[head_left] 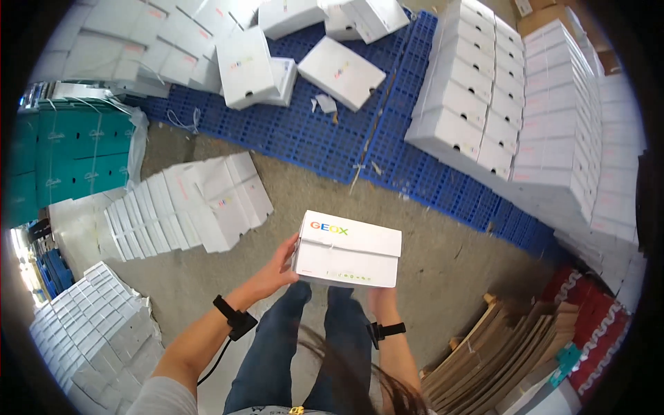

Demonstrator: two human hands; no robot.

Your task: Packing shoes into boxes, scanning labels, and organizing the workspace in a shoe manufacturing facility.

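Note:
A white lidded shoebox (349,259) with coloured lettering is held out in front of me, above the floor and over my feet. My left hand (282,263) grips its left end, thumb and fingers pressed against that side. At the lower right corner, my right hand (382,296) supports the box from beneath; most of its fingers are hidden behind the cardboard. The lid looks closed, so what lies inside cannot be seen. Black straps with small devices sit on both my wrists.
Blue plastic pallets (263,131) lie ahead, bearing loose white shoeboxes (342,72) and tall stacks (470,97) at right. A row of white boxes (200,200) stands on the floor at left, near teal boxes (83,152). Flattened cardboard (505,353) leans at lower right.

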